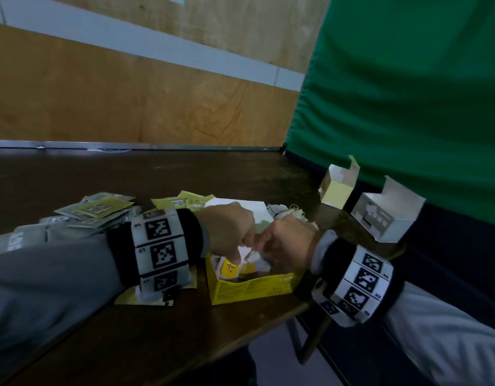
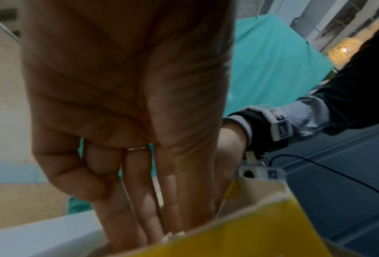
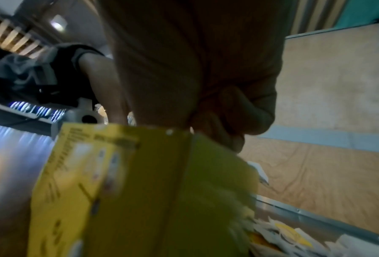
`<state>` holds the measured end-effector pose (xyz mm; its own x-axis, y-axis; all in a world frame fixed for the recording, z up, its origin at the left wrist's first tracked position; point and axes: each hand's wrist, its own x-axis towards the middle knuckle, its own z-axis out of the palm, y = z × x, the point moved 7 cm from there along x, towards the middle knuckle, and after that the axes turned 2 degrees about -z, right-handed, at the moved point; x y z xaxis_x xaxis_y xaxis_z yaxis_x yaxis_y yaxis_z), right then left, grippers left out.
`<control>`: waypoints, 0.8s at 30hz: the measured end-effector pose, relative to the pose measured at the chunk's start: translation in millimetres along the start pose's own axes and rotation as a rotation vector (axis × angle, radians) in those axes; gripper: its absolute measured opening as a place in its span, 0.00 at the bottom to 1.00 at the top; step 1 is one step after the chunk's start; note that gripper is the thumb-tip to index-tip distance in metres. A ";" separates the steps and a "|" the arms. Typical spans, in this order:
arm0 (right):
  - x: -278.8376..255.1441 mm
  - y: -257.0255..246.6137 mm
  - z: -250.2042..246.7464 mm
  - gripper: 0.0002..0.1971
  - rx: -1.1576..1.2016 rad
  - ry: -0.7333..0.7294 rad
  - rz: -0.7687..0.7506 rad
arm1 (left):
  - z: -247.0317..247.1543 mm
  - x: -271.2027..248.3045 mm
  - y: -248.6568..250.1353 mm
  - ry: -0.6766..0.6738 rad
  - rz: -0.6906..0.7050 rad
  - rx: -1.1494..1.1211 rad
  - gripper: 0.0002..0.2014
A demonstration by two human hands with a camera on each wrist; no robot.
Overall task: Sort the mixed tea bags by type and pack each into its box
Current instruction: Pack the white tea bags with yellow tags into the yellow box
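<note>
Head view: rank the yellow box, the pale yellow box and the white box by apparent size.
1. yellow box, though it is nearest the camera.
2. white box.
3. pale yellow box, farthest away, so its true size is unsure.

Yellow box open, upright; sachets piled left.

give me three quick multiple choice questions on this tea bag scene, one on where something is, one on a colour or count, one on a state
1. Where are both hands working?
A. over the yellow box
B. over the white box
C. at the table's far edge

2. What colour is the curtain?
A. red
B. green
C. black

3. The white box is:
A. taped shut
B. crushed flat
C. open

Key:
1 A: left hand and right hand meet above the yellow box, left fingers reaching in.
2 B: the curtain is green.
3 C: the white box has its flaps up.
</note>
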<state>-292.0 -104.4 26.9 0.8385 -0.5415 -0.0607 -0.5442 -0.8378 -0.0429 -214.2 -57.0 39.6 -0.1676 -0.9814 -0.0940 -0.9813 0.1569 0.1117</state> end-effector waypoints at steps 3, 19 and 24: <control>4.6 -7.6 2.7 0.13 -0.160 -0.019 -0.051 | 2.8 -7.9 -5.4 -0.006 -0.025 0.120 0.19; 16.6 -8.6 22.9 0.12 -0.342 -0.229 -0.109 | 14.1 8.6 -14.2 -0.088 -0.059 -0.165 0.14; 24.2 -3.3 34.8 0.13 -0.428 -0.321 -0.038 | 4.9 10.1 -11.8 -0.139 -0.033 -0.311 0.13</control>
<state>-270.9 -112.4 -9.2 0.7703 -0.5182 -0.3717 -0.3975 -0.8459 0.3555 -204.8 -68.2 32.5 -0.1691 -0.9574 -0.2343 -0.9139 0.0633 0.4009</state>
